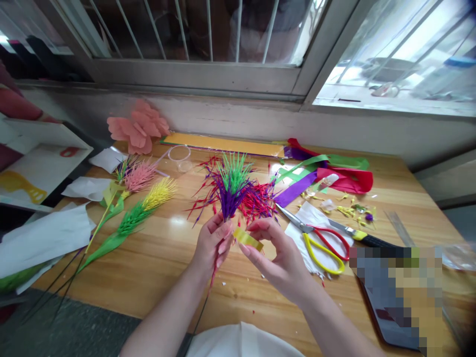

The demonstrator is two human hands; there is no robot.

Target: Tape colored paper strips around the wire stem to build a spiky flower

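The left hand [214, 243] has its grip closed around the stem of a green-and-purple flower [234, 186], just under the purple spikes, so that the head stands up above the fingers near the middle of the tabletop [156, 270]. Below that hand the stem shows reddish, then runs on as a thin dark wire toward the person's lap. The right hand [278, 258] pinches a short, shiny yellow strip [248, 240] between thumb and fingers; one end of it points at the stem, though whether the two touch cannot be told. Behind the flower spreads a loose heap of red and purple sprigs [258, 201]. To the right, scissors [308, 228] with one red and one yellow handle lie across a white tissue [313, 213], with a black-handled cutter [375, 241] just beside them. Purple, green and red ribbons lie farther back. On the left rest a green stalk [130, 220] with a yellow tip and a pink spiky flower [139, 174]; a big pink bloom [139, 128] sits near the wall.
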